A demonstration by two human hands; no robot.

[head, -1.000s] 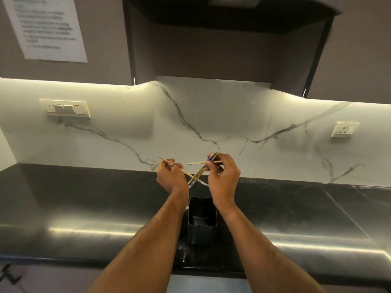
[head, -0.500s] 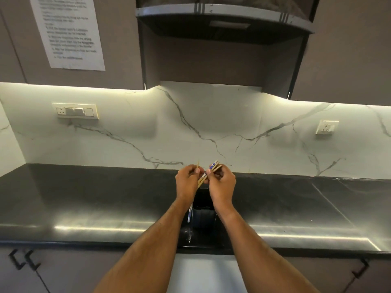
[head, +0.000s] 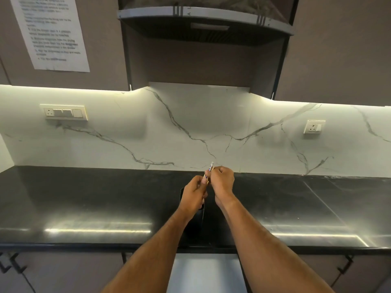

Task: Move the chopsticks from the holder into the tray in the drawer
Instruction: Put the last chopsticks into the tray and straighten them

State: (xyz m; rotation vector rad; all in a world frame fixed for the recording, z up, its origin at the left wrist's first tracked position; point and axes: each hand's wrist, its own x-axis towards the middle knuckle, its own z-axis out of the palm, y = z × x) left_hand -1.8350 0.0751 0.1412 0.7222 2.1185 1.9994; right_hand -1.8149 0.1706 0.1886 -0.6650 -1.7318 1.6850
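Observation:
Both hands are raised over the black counter (head: 84,199), close together. My left hand (head: 193,192) and my right hand (head: 222,182) both pinch a bundle of wooden chopsticks (head: 209,171) with blue-patterned ends; only the upper ends show above the fingers. The dark rectangular holder (head: 194,223) stands on the counter below the hands, mostly hidden by my left wrist and forearm. A pale surface (head: 207,273) shows below the counter edge between my forearms; I cannot tell whether it is the drawer, and no tray is in view.
A marble backsplash (head: 190,132) rises behind the counter, with a switch plate (head: 63,112) on the left and a socket (head: 314,126) on the right. A range hood (head: 205,22) hangs overhead. Cabinet handles (head: 12,265) sit below the counter at both sides.
The crossed, spread chopsticks have been gathered into one tight bundle between both hands. The view has tilted and pulled back, showing more hood and cabinet fronts.

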